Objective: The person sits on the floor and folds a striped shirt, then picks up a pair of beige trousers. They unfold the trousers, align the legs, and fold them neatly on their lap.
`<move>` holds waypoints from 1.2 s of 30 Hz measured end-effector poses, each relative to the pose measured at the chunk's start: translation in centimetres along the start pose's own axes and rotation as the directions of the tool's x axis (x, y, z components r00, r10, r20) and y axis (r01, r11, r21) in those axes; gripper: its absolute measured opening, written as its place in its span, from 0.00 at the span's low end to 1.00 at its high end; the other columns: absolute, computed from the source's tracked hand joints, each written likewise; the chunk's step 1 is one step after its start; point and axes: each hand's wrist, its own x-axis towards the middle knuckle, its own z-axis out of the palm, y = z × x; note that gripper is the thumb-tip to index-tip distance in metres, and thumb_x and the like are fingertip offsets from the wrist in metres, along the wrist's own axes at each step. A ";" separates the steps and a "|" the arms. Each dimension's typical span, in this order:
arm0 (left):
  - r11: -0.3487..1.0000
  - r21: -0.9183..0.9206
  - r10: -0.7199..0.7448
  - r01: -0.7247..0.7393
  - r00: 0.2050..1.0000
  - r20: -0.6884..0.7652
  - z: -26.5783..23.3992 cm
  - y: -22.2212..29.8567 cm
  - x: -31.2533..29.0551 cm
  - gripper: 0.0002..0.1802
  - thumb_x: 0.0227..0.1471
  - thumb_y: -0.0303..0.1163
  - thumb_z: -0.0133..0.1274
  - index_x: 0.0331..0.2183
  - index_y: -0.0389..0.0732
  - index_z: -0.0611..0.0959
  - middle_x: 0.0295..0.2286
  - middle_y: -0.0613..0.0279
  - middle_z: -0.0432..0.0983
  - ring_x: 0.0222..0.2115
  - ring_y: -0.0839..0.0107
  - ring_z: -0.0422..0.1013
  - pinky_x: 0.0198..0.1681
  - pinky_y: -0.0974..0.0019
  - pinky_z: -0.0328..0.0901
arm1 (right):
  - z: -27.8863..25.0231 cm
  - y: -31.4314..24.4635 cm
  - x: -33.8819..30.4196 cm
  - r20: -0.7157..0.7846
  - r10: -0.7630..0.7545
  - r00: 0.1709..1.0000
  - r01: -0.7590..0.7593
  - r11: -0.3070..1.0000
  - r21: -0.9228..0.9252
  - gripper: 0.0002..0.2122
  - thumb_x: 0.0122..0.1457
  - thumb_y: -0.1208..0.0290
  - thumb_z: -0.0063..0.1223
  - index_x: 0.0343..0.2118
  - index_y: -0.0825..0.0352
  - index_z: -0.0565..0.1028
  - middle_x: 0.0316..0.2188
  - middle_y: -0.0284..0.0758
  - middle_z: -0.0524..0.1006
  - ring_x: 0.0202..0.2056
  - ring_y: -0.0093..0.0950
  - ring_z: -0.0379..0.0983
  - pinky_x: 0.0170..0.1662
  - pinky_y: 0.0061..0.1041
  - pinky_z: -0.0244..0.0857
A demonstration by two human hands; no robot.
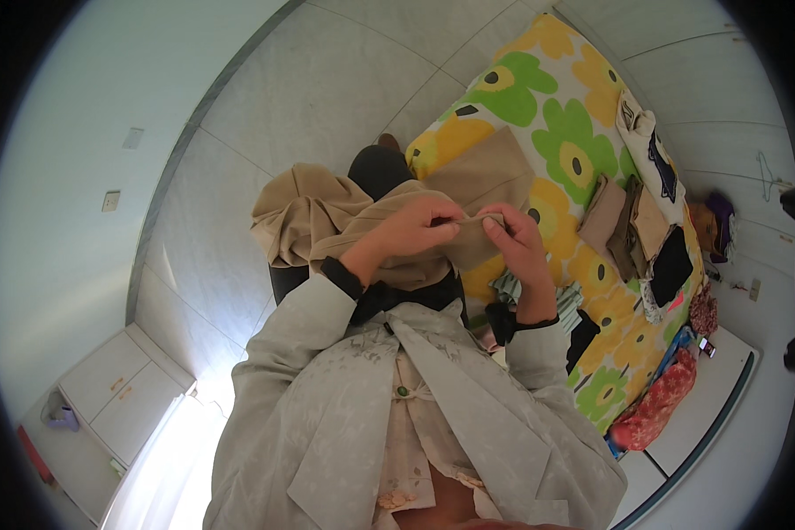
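A tan cloth garment (pixel 305 212) lies bunched across my lap, and part of it spreads flat over the bed's edge to the right. My left hand (pixel 424 223) pinches a fold of this cloth between thumb and fingers. Close beside it, my right hand (pixel 514 237) grips the same fold, thumb on top. The stretch of fabric between the two hands is short and gathered. Which part of the garment it is, I cannot tell.
The bed (pixel 577 159) has a green and yellow flowered cover. Folded brown and tan clothes (pixel 623 225) and a white garment (pixel 649 159) lie on it. A light green striped cloth (pixel 567 302) sits by my right wrist. A red patterned pillow (pixel 658 402) rests near the headboard; a low white cabinet (pixel 119 389) stands left.
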 end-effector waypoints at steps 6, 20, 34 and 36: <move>0.991 -0.097 -0.095 0.092 0.995 -0.027 -0.4 -1.0 -1.2 0.06 0.51 0.28 0.49 0.28 0.35 0.75 0.23 0.71 0.66 0.26 0.82 0.60 0.29 0.74 0.57 | 0.6 0.2 -0.6 -0.190 -0.080 0.979 0.071 0.996 -0.052 0.06 0.61 0.71 0.48 0.35 0.68 0.74 0.21 0.21 0.66 0.24 0.12 0.58 0.28 0.14 0.52; 0.950 -0.157 -0.282 0.270 0.958 -0.058 -3.6 -2.8 -6.0 0.06 0.51 0.29 0.50 0.27 0.36 0.73 0.23 0.75 0.62 0.26 0.84 0.57 0.29 0.77 0.56 | -3.5 1.3 -1.4 -0.370 -0.012 0.929 0.100 0.971 0.219 0.08 0.61 0.71 0.49 0.38 0.69 0.74 0.30 0.25 0.73 0.33 0.15 0.66 0.39 0.14 0.59; 0.929 -0.150 -0.351 0.338 0.934 -0.068 -4.8 -3.4 -9.4 0.06 0.52 0.30 0.51 0.29 0.37 0.75 0.24 0.76 0.65 0.26 0.86 0.59 0.30 0.78 0.57 | -7.9 2.8 -2.4 -0.583 0.066 0.810 0.209 0.896 0.392 0.08 0.62 0.71 0.48 0.40 0.69 0.74 0.33 0.31 0.76 0.35 0.21 0.72 0.40 0.21 0.65; 0.931 -0.126 -0.354 0.343 0.933 -0.071 -4.8 -3.4 -9.6 0.06 0.52 0.30 0.51 0.28 0.37 0.75 0.23 0.75 0.65 0.26 0.86 0.59 0.29 0.78 0.56 | -8.5 2.8 -2.5 -0.610 0.055 0.790 0.245 0.885 0.396 0.08 0.62 0.71 0.48 0.39 0.69 0.74 0.33 0.32 0.76 0.35 0.22 0.73 0.40 0.22 0.67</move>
